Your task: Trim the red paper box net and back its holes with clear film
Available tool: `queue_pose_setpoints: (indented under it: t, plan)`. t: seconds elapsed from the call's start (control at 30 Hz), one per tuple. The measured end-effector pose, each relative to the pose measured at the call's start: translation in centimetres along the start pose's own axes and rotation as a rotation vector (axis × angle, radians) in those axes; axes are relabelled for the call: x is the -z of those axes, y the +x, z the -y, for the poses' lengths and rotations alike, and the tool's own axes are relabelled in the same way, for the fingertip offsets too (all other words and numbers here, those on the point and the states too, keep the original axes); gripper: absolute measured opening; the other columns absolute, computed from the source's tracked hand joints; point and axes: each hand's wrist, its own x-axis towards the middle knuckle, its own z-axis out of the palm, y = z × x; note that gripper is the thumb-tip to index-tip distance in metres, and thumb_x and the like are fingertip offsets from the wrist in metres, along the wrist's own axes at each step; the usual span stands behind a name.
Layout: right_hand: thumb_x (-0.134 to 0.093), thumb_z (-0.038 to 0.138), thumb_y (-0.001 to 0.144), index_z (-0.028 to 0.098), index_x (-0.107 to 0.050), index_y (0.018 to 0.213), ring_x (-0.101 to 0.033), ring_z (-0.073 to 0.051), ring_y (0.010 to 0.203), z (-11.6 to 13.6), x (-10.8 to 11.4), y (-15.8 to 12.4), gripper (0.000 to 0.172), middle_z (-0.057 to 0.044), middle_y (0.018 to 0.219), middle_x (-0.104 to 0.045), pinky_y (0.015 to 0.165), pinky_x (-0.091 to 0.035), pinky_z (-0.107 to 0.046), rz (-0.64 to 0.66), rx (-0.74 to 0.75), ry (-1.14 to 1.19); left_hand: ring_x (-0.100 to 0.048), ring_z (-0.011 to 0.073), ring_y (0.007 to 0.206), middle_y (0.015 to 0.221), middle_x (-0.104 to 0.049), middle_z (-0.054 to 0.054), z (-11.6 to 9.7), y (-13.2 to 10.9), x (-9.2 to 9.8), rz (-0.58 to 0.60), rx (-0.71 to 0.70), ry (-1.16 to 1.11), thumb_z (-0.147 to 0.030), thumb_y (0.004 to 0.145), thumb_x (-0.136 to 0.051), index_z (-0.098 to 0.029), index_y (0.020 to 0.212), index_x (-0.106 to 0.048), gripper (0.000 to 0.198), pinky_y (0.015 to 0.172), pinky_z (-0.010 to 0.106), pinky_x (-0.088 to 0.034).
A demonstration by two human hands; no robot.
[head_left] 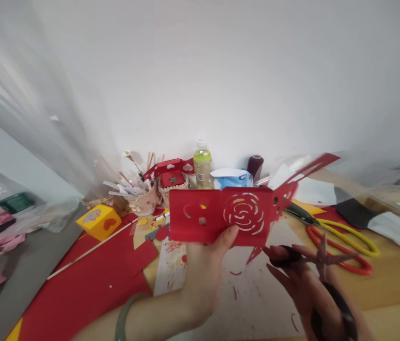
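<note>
My left hand [203,270] pinches the lower edge of a red cut-out paper [221,215] and holds it up above the table. The paper has a rose pattern and small holes cut in it, and its right end is blurred. My right hand [302,284] is closed around black-handled scissors [313,258] just below the paper's right part. A green bangle sits on my left wrist.
Red paper sheets [89,279] lie on the wooden table [391,279] at left. A yellow box [98,221], a cup of sticks [143,199], a green bottle [202,166], tissues [231,179] and red and yellow scissors [345,237] stand behind. Red scraps lie on white paper [253,293].
</note>
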Motion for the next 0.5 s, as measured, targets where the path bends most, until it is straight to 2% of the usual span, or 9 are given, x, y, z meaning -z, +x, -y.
queue_pose_setpoints:
  t: [0.03,0.13,0.23,0.33,0.43,0.5]
  plan:
    - [-0.074,0.047,0.06,0.027,-0.059,0.098,-0.061,-0.026,0.102,-0.5,-0.7,0.3,0.046,-0.006,0.1,-0.067,0.085,-0.052,-0.039,-0.018,-0.042,0.108,-0.058,0.0211,0.109,0.113,-0.065,0.002,0.1,-0.1,-0.2,-0.014,0.0,-0.025,-0.021,0.07,-0.073,-0.025,0.123,-0.051,0.058,0.102,0.039,-0.04]
    - [-0.077,0.041,0.057,0.026,-0.055,0.092,-0.061,-0.026,0.102,-1.0,-2.2,1.4,0.044,-0.005,0.096,-0.067,0.084,-0.052,-0.043,-0.056,-0.141,0.382,-0.06,0.0223,0.106,0.111,-0.065,0.002,0.1,-0.5,-0.7,-0.036,0.015,-0.08,-0.019,0.068,-0.073,-0.027,0.124,-0.049,0.061,0.099,0.042,-0.042]
    - [-0.079,0.03,0.053,0.026,-0.057,0.089,-0.065,-0.02,0.089,-0.2,-2.6,2.5,0.043,0.0,0.087,-0.067,0.076,-0.055,-0.032,-0.062,-0.194,0.452,-0.061,0.0218,0.103,0.108,-0.067,0.003,0.4,-1.0,-0.7,0.018,0.044,-0.11,-0.021,0.072,-0.07,-0.026,0.122,-0.052,0.054,0.096,0.041,-0.045]
    - [-0.08,0.029,0.048,0.026,-0.059,0.083,-0.064,-0.014,0.067,1.4,-2.0,3.8,0.042,0.004,0.076,-0.064,0.058,-0.055,-0.022,-0.086,-0.169,0.359,-0.064,0.0238,0.097,0.093,-0.07,0.004,0.7,-0.9,0.6,0.157,0.104,0.015,-0.026,0.071,-0.07,-0.024,0.111,-0.061,0.041,0.094,0.041,-0.046]
    - [-0.083,0.026,0.038,0.025,-0.06,0.08,-0.06,-0.014,0.053,3.8,-0.4,5.5,0.047,0.004,0.071,-0.063,0.044,-0.052,-0.021,-0.193,-0.096,0.224,-0.064,0.0317,0.093,0.073,-0.07,0.005,0.3,0.5,2.5,0.433,0.26,0.208,-0.031,0.061,-0.078,-0.026,0.1,-0.068,0.041,0.089,0.046,-0.048]
    - [-0.084,0.023,0.036,0.024,-0.063,0.08,-0.059,-0.013,0.052,5.6,1.0,6.6,0.048,0.003,0.069,-0.062,0.043,-0.051,-0.018,-0.222,-0.051,0.181,-0.061,0.0358,0.099,0.072,-0.07,0.005,-0.7,2.0,3.5,0.467,0.279,0.213,-0.034,0.052,-0.082,-0.028,0.099,-0.069,0.049,0.089,0.046,-0.047]
